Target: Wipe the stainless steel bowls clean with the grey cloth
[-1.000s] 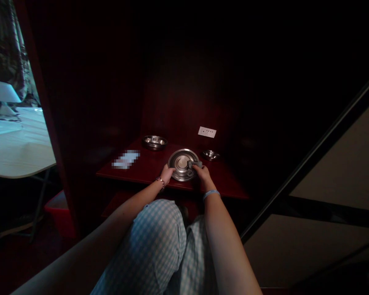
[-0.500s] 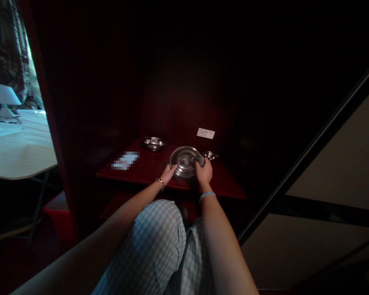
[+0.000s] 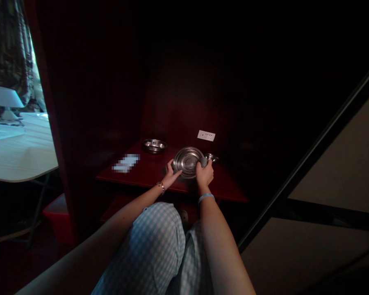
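Note:
A shiny metal bowl (image 3: 189,162) is tilted up above the dark red shelf, its inside toward me. My left hand (image 3: 171,175) grips its left rim, thumb on the inner side and fingers around the outside. At the right rim is my right hand (image 3: 205,174), closed around a small grey pad (image 3: 204,162), perhaps a sponge or folded cloth, which touches the bowl. Behind that hand a smaller metal dish (image 3: 212,157) shows in part. Farther back on the left, another metal bowl (image 3: 154,146) stands on the shelf, possibly stacked.
The dark red shelf (image 3: 135,175) carries a blurred-out light item (image 3: 126,162) on its left. On the back wall sits a white socket (image 3: 206,135). A pale table (image 3: 21,155) with a white lamp (image 3: 5,97) and a red bin (image 3: 60,217) are to the left.
The bowl has shifted slightly right and turned a little in my hands. My left fingers are spread more along its rim, and the grey pad now sits at the right edge.

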`<action>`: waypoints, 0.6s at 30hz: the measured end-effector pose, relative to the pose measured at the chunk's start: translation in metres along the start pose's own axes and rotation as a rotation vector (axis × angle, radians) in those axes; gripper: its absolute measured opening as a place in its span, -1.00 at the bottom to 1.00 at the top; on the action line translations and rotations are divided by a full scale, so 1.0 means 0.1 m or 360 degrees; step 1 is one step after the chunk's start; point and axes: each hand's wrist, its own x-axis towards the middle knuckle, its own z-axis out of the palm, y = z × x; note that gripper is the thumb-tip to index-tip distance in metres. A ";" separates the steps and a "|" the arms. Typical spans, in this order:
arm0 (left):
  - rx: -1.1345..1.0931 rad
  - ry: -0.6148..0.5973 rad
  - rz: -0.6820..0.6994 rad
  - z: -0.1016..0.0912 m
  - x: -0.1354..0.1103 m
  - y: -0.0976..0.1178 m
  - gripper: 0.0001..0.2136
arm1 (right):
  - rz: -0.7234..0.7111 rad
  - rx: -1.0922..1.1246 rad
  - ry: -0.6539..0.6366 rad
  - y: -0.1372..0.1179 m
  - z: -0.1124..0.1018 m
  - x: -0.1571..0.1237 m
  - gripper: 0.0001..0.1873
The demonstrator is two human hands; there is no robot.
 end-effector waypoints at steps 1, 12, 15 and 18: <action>0.0044 0.0014 0.0061 0.00 -0.01 0.00 -0.21 | 0.0070 0.0012 -0.0003 -0.01 -0.01 0.01 -0.59; 0.0463 -0.0271 0.0345 -0.03 -0.20 0.20 -0.34 | 0.0146 0.0015 -0.0047 0.01 -0.03 0.01 -0.59; 0.0431 -0.0434 0.0309 -0.06 -0.22 0.30 -0.59 | 0.0096 0.0056 -0.0072 0.04 0.00 0.02 -0.61; 0.0407 -0.0555 0.0291 -0.08 -0.22 0.36 -0.67 | 0.0087 0.0108 -0.0068 0.08 0.01 0.04 -0.60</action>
